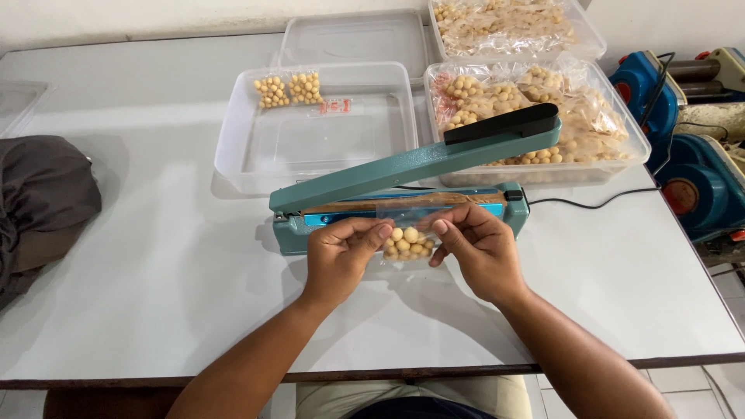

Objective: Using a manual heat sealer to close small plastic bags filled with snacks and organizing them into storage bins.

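On the white table, my left hand and right hand pinch a clear bag of round snacks at the teal heat sealer, twelve o'clock of them.

Head camera, looking steeply down, close over white table.

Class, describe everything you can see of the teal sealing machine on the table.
The teal sealing machine looks like painted metal: a long base with a brownish sealing strip and a hinged arm, raised open, ending in a black handle. It sits on the white table, a black cord trailing right. A small clear bag of round beige balls lies across its strip.
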